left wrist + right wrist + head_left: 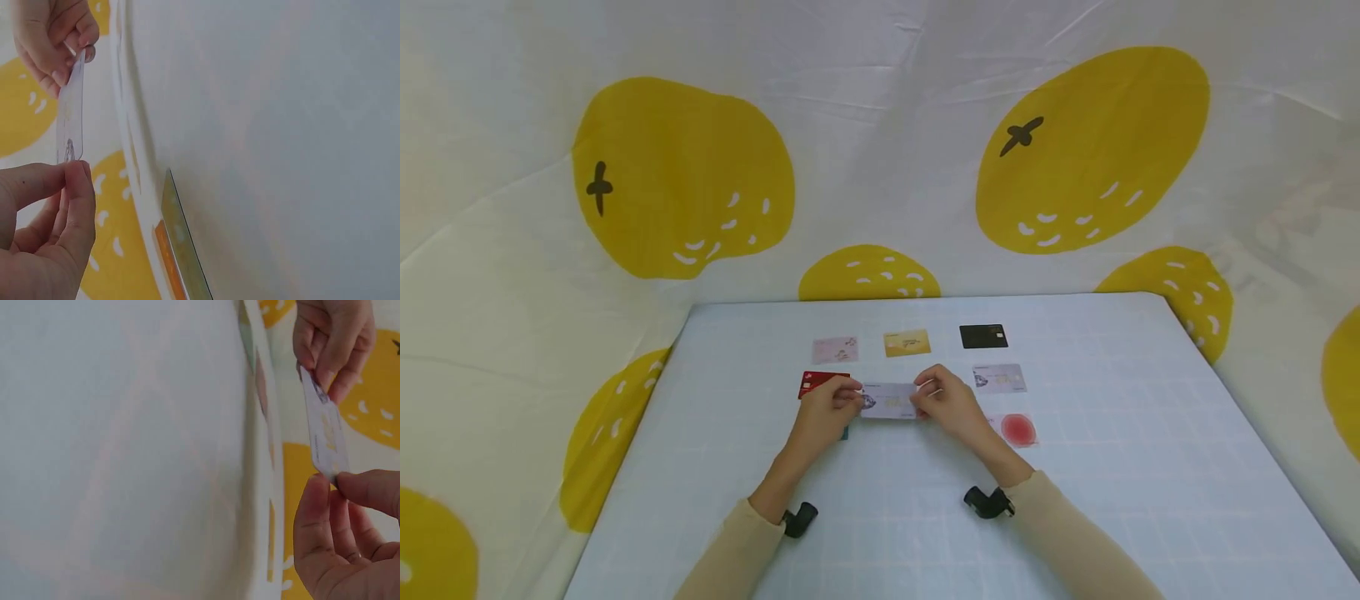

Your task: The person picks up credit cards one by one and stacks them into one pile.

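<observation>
In the head view, a pale lilac bank card (889, 402) is held up above the table by both hands. My left hand (829, 412) pinches its left end between thumb and fingers, and my right hand (953, 407) pinches its right end. From the left wrist, the card (71, 112) appears nearly edge-on. A red card (814, 381) lies partly behind the left hand, and a teal card (845, 434) is mostly hidden under that wrist. Right of the right hand lie another lilac card (1000, 379) and a white card with a red circle (1018, 431), partly covered by the wrist.
Along the back of the white table (880, 542) lie a pink card (835, 350), a gold card (907, 343) and a black card (983, 337). A white cloth with yellow fruit prints (880, 167) hangs behind the table.
</observation>
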A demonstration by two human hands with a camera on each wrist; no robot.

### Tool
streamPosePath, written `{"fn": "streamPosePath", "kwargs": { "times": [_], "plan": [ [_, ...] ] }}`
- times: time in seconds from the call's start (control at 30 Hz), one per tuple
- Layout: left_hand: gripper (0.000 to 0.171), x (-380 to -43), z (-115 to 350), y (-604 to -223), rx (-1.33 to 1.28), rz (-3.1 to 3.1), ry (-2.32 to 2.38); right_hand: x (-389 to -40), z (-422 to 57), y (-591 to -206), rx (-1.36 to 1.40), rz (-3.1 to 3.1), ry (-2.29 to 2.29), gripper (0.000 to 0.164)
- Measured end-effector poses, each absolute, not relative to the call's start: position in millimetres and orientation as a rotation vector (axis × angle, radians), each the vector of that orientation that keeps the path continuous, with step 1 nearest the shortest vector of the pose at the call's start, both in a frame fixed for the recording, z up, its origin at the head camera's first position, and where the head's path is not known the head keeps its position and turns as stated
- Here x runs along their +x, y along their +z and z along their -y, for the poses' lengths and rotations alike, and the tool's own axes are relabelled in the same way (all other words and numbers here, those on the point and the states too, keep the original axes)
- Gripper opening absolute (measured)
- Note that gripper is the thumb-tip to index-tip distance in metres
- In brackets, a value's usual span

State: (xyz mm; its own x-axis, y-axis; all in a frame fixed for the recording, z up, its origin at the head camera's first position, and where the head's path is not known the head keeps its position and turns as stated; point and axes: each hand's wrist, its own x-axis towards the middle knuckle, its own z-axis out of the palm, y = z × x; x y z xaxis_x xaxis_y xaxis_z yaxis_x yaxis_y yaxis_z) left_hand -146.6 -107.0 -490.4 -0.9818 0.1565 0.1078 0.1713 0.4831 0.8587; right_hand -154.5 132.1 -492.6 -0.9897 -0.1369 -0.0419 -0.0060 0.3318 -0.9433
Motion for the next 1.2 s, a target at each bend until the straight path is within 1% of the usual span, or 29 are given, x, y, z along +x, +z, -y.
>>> {"fn": "streamPosePath", "kwargs": {
  "times": [0.3,0.5,0.77,1.2],
  "plan": [
    [0.028,-161.8,75.7,-495.8,-0.262,2.771,-1.592,-168.5,-151.9,-492.7,0.044,-2.583,-1.682,0.023],
    [0.034,-171.6,65.3,-498.0,-0.244,2.847,-1.561,-174.8,-158.4,-496.1,0.079,-2.604,-1.666,0.023],
    [0.034,-181.6,61.5,-500.0,-0.243,2.928,-1.527,-179.8,-161.9,-499.4,0.122,-2.558,-1.622,0.027],
    [0.033,-185.5,56.2,-506.8,-0.183,3.030,-1.510,-179.3,-163.9,-498.8,0.135,-2.512,-1.456,0.031]
  ]
}}
